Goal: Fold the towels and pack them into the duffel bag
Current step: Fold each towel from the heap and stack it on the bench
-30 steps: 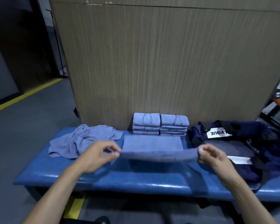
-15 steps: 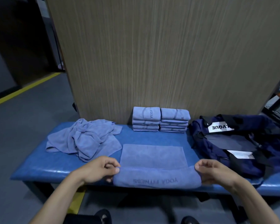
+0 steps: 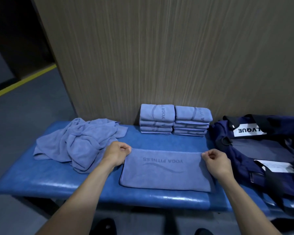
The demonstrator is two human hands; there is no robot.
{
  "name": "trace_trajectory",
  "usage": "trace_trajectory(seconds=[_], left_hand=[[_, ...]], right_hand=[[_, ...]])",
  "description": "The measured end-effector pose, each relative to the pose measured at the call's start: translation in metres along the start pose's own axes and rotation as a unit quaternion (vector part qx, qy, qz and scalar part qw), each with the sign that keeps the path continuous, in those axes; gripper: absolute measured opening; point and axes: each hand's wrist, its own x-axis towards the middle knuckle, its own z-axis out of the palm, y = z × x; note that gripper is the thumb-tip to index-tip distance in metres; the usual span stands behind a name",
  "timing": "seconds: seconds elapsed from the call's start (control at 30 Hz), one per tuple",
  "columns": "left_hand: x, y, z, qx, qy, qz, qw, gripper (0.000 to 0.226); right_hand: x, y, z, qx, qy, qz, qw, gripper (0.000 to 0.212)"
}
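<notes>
A light blue towel (image 3: 165, 172) printed "YOGA FITNESS" lies folded flat on the blue padded bench (image 3: 46, 180). My left hand (image 3: 117, 153) pinches its far left corner and my right hand (image 3: 215, 161) pinches its far right corner. Two stacks of folded towels (image 3: 174, 119) stand side by side against the wall. A crumpled heap of unfolded towels (image 3: 78, 143) lies on the bench's left part. The navy duffel bag (image 3: 261, 150) lies open on the right end of the bench, with a white label.
A wood-grain wall panel (image 3: 159, 56) rises directly behind the bench. Grey floor with a yellow line (image 3: 22, 82) stretches to the left. My shoes (image 3: 105, 226) show under the bench's front edge.
Both hands carried the towel's near edge away from me and laid it over the far half, so the towel now lies folded with its print facing up. The camera tilted down.
</notes>
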Motion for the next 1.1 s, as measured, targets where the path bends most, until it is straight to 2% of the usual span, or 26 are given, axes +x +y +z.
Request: trace_trajectory(seconds=[0.2,0.4,0.57,0.63,0.73,0.9,1.1], left_hand=[[0.003,0.006,0.008,0.076,0.044,0.021,0.996,0.015],[0.002,0.002,0.008,0.148,0.064,0.06,0.985,0.022],[-0.001,0.005,0.01,0.209,0.07,0.092,0.971,0.017],[-0.001,0.007,0.008,0.232,0.059,0.1,0.966,0.011],[0.002,0.004,0.006,0.287,0.023,0.13,0.949,0.004],[0.0,0.007,0.006,0.322,-0.001,0.132,0.938,0.011],[-0.003,0.01,0.0,0.294,-0.036,0.12,0.948,0.014]], right_hand=[[0.01,-0.002,0.006,-0.071,0.0,-0.013,0.997,0.016],[0.006,-0.003,0.005,-0.058,0.009,-0.022,0.998,0.016],[0.006,0.0,0.007,-0.085,0.009,-0.043,0.995,0.015],[0.007,0.001,0.009,-0.101,-0.011,-0.047,0.994,0.011],[0.01,0.001,0.01,-0.152,-0.053,-0.057,0.985,0.024],[0.013,-0.001,0.01,-0.167,-0.076,-0.038,0.982,0.025],[0.01,-0.007,0.005,-0.066,-0.089,-0.017,0.994,0.021]])
